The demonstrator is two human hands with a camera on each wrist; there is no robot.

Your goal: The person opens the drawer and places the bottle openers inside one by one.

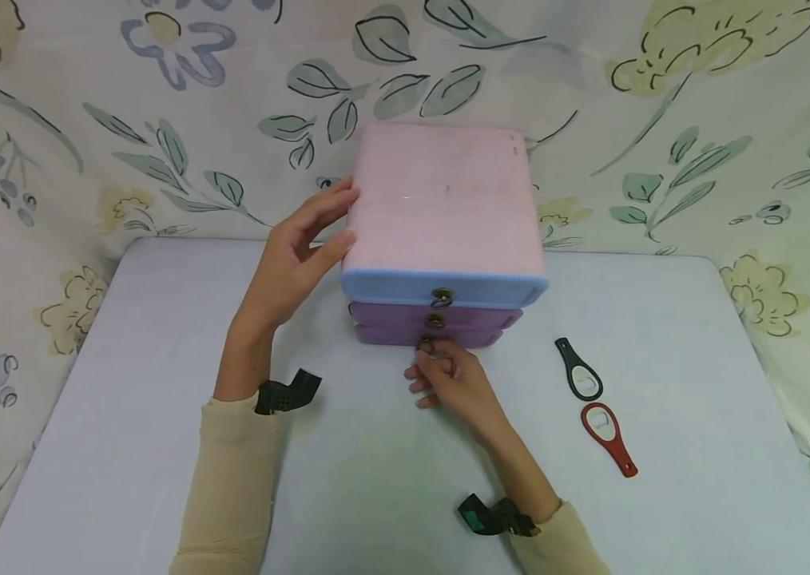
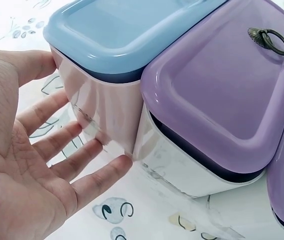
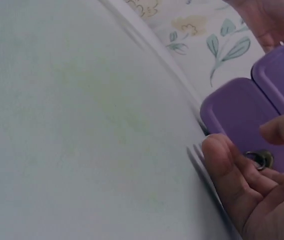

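Note:
A small chest of drawers (image 1: 444,200) has a pink top, a blue top drawer (image 1: 383,287) and two purple drawers (image 2: 217,95) below. My left hand (image 1: 297,247) rests against its left side with fingers spread; in the left wrist view the fingertips (image 2: 119,165) touch the pale side wall. At the lowest purple drawer (image 3: 237,115), my right hand (image 1: 455,383) has its fingers curled at the small brass ring pull (image 3: 262,159), pinching it in the head view. Part of that ring is hidden by the fingers. All the drawers look closed.
To the right on the white table (image 1: 692,359) lie a black magnifier-shaped tool (image 1: 581,371) and a red one (image 1: 609,439), each with a pale oval centre. Behind the chest hangs a floral cloth (image 1: 232,144). Brass pulls (image 1: 442,298) stick out from the drawer fronts.

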